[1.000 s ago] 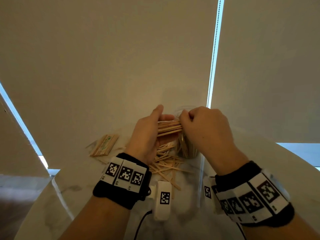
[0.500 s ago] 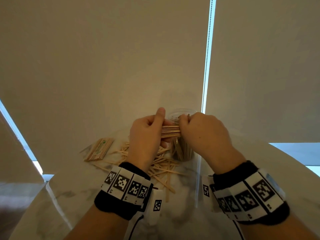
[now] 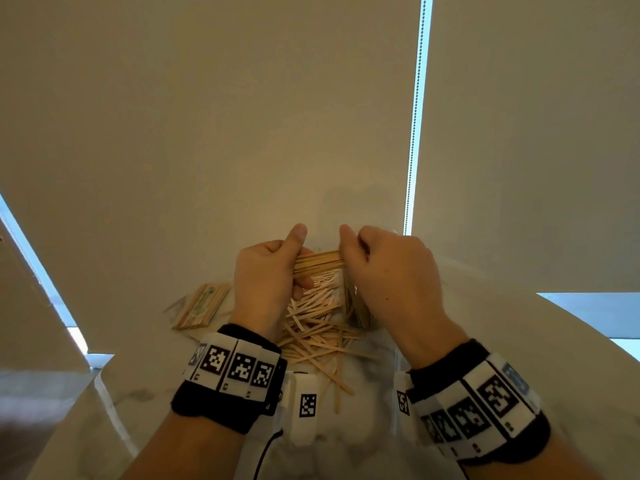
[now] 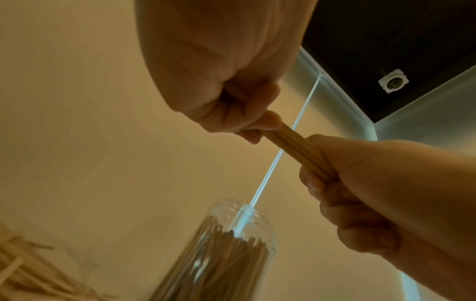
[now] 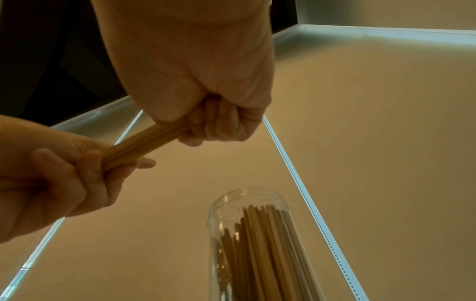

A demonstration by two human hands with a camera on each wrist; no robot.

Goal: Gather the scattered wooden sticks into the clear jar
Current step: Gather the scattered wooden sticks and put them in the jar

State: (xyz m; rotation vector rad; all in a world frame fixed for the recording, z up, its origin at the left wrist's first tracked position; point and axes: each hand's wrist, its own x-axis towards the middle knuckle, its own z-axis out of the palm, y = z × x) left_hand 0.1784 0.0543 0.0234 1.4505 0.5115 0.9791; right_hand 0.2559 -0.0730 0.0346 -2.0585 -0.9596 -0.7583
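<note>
**Stick bundle held level above the jar**

While a white marble table (image 3: 485,341) sits against beige roller blinds (image 3: 207,133), loose wooden sticks (image 3: 311,334) lie beside the clear jar (image 5: 247,203). Left hand (image 3: 266,278) and right hand (image 3: 388,271) each grip one end of a bundle (image 3: 318,260), raised slightly higher than half a second ago.

Wrapped pack of sticks (image 3: 201,306) lay on the white marbled table (image 3: 502,341), near its back left edge. Beige roller blinds (image 3: 207,116) filled the background, with a bead chain (image 3: 414,133) hanging in the gap between two panels.
</note>
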